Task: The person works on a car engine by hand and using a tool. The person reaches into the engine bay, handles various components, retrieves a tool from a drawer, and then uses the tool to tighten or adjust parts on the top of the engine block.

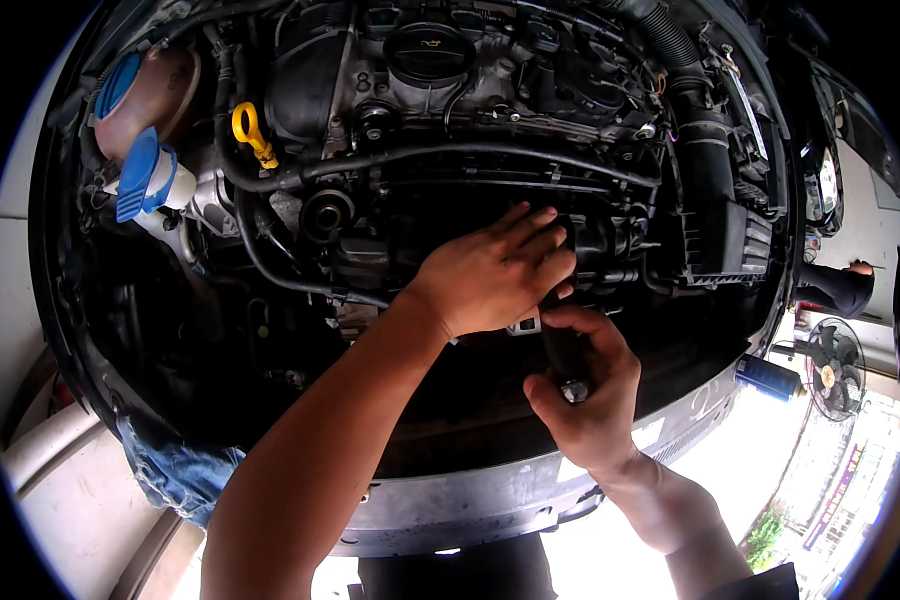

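Over the front of a car engine (425, 85), my two hands meet at a dark tool (564, 350) with a black, rounded handle and a shiny metal end. My right hand (610, 385) is wrapped round the handle, its thumb beside the metal end. Just above it, my left hand (500, 270) has its fingers bent over the tool's upper part. The tool's far end lies in shadow behind the left fingers, so its exact kind cannot be made out. A black hose (450, 150) runs across beyond my hands.
A yellow dipstick handle (253, 135), a blue-lidded reservoir (150, 180) and a pinkish coolant tank (155, 95) stand at the left. The grey bumper beam (450, 510) is nearest me. A blue spray can (768, 377) and a fan (832, 370) appear at the right; a blue cloth (175, 455) hangs lower left.
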`<state>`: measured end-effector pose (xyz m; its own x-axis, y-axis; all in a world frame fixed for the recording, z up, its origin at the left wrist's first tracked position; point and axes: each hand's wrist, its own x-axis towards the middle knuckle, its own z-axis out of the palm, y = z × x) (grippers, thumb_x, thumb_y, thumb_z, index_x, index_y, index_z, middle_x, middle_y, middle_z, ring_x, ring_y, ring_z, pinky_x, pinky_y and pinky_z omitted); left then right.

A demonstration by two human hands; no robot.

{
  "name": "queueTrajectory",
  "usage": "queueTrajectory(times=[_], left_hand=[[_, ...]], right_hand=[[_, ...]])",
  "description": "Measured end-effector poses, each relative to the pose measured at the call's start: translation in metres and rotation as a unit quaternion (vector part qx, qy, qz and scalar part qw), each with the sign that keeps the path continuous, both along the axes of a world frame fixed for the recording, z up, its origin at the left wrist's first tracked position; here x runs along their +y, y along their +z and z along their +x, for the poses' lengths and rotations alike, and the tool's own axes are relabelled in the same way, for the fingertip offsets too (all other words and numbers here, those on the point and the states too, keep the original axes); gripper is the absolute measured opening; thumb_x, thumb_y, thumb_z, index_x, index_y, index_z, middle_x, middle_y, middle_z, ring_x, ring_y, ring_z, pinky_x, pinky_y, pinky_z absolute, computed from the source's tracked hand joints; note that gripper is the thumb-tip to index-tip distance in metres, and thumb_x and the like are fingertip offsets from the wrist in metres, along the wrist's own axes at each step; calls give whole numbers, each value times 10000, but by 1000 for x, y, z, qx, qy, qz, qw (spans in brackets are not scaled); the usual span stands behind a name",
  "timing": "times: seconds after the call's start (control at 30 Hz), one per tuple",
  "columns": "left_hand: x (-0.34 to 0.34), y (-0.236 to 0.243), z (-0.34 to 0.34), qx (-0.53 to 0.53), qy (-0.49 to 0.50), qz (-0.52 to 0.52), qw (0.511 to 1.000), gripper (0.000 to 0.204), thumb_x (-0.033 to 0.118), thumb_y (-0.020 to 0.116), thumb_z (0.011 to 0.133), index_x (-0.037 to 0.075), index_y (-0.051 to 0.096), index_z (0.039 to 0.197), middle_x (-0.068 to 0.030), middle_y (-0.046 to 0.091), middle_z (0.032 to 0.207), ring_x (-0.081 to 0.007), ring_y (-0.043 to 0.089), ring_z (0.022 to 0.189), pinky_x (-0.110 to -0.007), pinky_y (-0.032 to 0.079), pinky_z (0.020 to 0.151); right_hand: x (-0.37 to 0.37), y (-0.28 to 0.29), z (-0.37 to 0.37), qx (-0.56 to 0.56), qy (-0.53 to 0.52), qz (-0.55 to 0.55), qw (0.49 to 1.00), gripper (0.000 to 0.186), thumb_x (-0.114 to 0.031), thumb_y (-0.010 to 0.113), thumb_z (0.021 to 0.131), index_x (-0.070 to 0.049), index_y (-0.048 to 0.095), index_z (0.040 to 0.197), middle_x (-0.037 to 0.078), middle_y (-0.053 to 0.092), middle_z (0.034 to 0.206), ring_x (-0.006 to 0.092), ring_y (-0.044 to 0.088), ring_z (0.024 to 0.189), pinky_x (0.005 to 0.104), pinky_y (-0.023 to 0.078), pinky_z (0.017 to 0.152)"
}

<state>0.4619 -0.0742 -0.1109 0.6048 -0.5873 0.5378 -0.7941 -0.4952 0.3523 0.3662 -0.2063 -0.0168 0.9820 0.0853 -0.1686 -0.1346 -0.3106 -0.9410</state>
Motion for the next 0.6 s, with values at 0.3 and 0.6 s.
queueTrajectory(times=[0.3, 0.6], left_hand=[[-1, 1, -1, -3, -4, -13, 1000, 247, 249, 636, 872, 46, 546, 979, -106, 614, 1172, -286, 540, 1198, -415, 419, 1062], [7, 10, 1, 39, -19, -10, 999, 310, 203, 675, 823, 61, 549, 1067, -96, 579, 1236, -291, 510, 1224, -413, 400, 1078]], right_hand=[[4, -3, -5, 15, -41, 54, 998, 520, 111, 615, 663, 32, 481, 1160, 26, 537, 869, 21, 461, 626, 190, 337, 514], [1, -3, 5, -144, 21, -97, 985, 589, 58, 620, 685, 54, 454, 1250, 113, 623, 779, 174, 614, 595, 241, 465, 551]])
